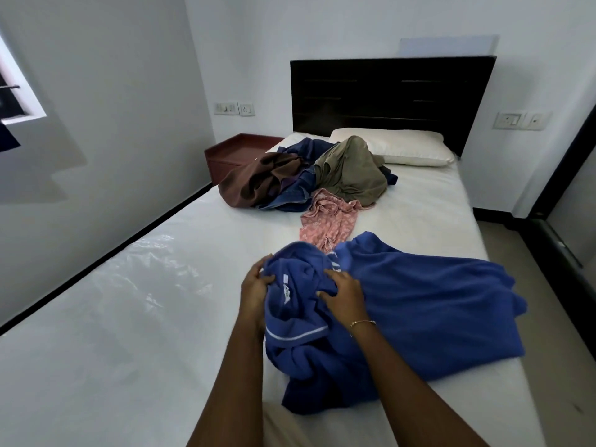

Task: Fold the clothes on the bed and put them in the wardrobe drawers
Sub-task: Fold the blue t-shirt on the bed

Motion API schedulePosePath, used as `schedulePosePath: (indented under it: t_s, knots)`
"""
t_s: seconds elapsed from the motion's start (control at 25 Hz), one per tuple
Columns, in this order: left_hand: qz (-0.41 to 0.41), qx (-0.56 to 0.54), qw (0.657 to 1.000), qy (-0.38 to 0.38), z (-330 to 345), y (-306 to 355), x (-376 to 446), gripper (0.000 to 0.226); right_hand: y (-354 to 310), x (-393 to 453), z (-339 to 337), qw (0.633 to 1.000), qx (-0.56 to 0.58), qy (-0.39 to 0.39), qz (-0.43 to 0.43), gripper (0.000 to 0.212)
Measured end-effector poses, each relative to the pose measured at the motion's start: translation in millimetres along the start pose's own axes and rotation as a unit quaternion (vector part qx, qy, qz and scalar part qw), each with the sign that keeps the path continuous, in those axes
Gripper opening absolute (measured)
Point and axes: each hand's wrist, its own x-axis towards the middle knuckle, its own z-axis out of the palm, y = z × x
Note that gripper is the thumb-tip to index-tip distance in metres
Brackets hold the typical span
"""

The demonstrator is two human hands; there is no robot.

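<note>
On bed [161, 301] | both arms outstretched | left hand [254, 290], right hand [343, 293] fingers clutching blue shirt [419, 301]

Both hands, the left hand [254, 290] and the right hand [343, 293] (a thin bracelet [362, 323] at its wrist), grip the collar area of a blue polo shirt [419, 304] lying rumpled on the white bed [129, 317], near a pink patterned garment [329, 221].

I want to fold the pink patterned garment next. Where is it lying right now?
In the head view, the pink garment lies mid-bed, just beyond the blue shirt being handled, and in front of the olive garment in the pile.
</note>
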Motion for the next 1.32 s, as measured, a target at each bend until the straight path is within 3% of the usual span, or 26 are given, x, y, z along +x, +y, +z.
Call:
schedulePosePath:
  t_s: [0.08,0.16,0.24,0.32,0.36,0.44,0.52,0.6,0.68,0.72,0.8,0.92,1.0,1.08,1.24,1.32]
  knots:
    - [0.071,0.031,0.995,0.061,-13,8,7,0.039,-3,9,5,0.997,0.054,0.053,-0.030,0.035]
    - [0.075,0.137,0.978,0.137,-30,7,26,0.038,-9,12,5,0.991,0.116,0.060,-0.007,0.044]
    - [0.048,0.288,0.932,0.216,-42,3,35,0.039,-13,17,9,0.988,0.152,0.007,0.026,0.058]
    - [0.102,0.389,0.873,0.275,-32,0,32,0.034,-16,23,20,0.985,0.156,-0.061,0.049,0.066]
    - [0.130,0.402,0.873,0.245,-22,-2,27,0.027,-16,28,26,0.985,0.144,-0.073,0.053,0.067]
    - [0.117,0.453,0.877,0.109,6,-15,9,0.019,-16,35,35,0.992,0.105,-0.034,0.068,0.062]
    - [0.103,0.549,0.829,0.014,19,-37,0,0.016,-15,39,39,0.988,0.123,0.000,0.097,0.052]
    - [0.102,0.618,0.780,-0.021,19,-47,8,0.018,-11,40,40,0.975,0.173,0.001,0.137,0.042]
    - [0.089,0.660,0.745,-0.040,15,-47,20,0.030,-10,38,44,0.959,0.228,0.003,0.167,0.015]
    - [0.070,0.673,0.735,-0.038,12,-48,25,0.033,-12,38,46,0.953,0.243,0.006,0.180,0.020]
    - [0.021,0.670,0.741,-0.025,8,-48,32,0.033,-11,45,57,0.948,0.251,0.020,0.194,0.044]
    - [-0.020,0.622,0.782,-0.011,8,-44,37,0.032,-4,44,75,0.959,0.214,0.044,0.179,0.033]
    - [-0.019,0.548,0.836,-0.008,11,-38,41,0.028,6,29,87,0.980,0.162,0.085,0.077,0.015]
    - [-0.026,0.494,0.868,-0.027,12,-36,43,0.024,11,17,93,0.969,0.189,0.156,-0.015,0.037]
    - [-0.046,0.458,0.887,-0.044,15,-34,48,0.013,16,23,95,0.944,0.262,0.194,-0.058,0.036]
    - [-0.057,0.464,0.883,-0.029,14,-31,49,0.018,16,19,91,0.932,0.293,0.208,-0.058,0.036]
